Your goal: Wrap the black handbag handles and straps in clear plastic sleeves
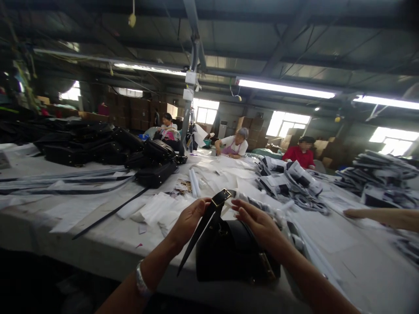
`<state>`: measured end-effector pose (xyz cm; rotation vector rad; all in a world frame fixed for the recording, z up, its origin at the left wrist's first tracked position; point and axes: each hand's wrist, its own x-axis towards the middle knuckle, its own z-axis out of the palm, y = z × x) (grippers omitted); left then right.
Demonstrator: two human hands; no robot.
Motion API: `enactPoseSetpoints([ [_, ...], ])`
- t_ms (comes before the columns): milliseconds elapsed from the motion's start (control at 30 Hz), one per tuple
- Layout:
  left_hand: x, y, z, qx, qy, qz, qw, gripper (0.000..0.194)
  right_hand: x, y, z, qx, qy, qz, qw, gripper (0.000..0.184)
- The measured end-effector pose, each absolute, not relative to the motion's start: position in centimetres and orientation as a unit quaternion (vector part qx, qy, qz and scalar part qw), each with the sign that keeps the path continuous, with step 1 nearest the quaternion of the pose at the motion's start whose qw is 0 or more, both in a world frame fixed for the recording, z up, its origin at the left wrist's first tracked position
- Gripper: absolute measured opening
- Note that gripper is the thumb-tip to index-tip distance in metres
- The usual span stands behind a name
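Observation:
A black handbag (225,255) with gold-coloured hardware stands at the table's front edge, between my forearms. Its black strap (197,233) rises to a gold buckle (226,194), and the loose strap end slants down to the left of the bag. My left hand (190,218) is closed on the strap just beside the buckle, the thumb near the top. Just right of the buckle is my right hand (253,220), its fingers stretched out and apart, with no clear grip on anything; its thumb is hard to see.
Black bags (94,144) are heaped on the left, near a long loose strap (111,213). White paper (157,209) litters the middle. Wrapped pieces (288,179) are piled at the right. Another person's hand (356,213) reaches in there. Several people work across the table.

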<state>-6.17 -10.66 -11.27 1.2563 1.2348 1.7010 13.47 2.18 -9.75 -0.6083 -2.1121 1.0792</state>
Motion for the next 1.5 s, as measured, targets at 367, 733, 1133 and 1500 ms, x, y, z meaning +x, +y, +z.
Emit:
enactPoseSetpoints([
  [367,-4.9,-8.9,-6.7,0.584,0.478,0.580,0.306,0.033,11.2,0.1,-9.4,-0.176,-0.479,0.725,0.463,0.021],
  [733,-4.3,-8.1,-7.7,0.594,0.485,0.592,0.249,0.034,11.3,-2.1,-8.9,-0.183,-0.619,0.652,0.397,0.032],
  [1133,-4.6,-8.7,-9.1,0.550,0.440,0.620,0.345,0.037,10.7,-1.6,-9.0,-0.211,-0.598,0.651,0.418,0.029],
  [1500,-5.3,-10.3,-12.4,0.558,0.505,0.599,0.272,0.025,12.2,-0.3,-8.0,-0.264,-0.657,0.552,0.440,0.036],
])
